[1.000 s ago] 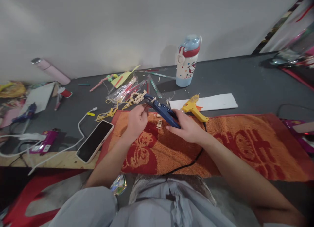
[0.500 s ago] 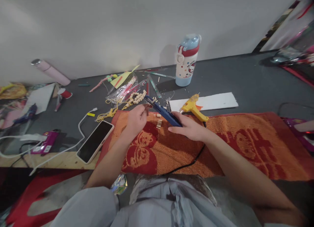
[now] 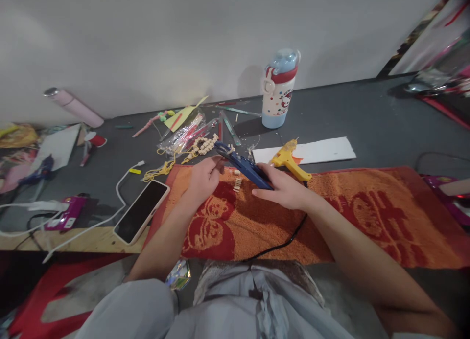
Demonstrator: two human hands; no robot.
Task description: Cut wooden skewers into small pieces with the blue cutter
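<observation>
My right hand (image 3: 282,186) grips a dark blue hair straightener (image 3: 246,167), which slants up to the left above the orange towel (image 3: 271,226). Its plates look pressed together near the far end. My left hand (image 3: 204,179) is closed in a pinch beside that end; what the fingers hold is hidden. Small pale pieces (image 3: 237,184) lie in a short row on the towel below the straightener. Just beyond its tip is a bundle of knobbly beige strips (image 3: 205,146) with yellow cord (image 3: 159,171).
A yellow glue gun (image 3: 288,159) rests partly on a white board (image 3: 326,150). Behind stands a cartoon bottle (image 3: 281,92). To the left lie a phone (image 3: 141,212), a white cable (image 3: 119,190) and a purple power strip (image 3: 68,214). A black cord (image 3: 293,237) crosses the towel.
The straightener's far end stood slightly parted before and now looks closed. Both hands have stayed nearly in place.
</observation>
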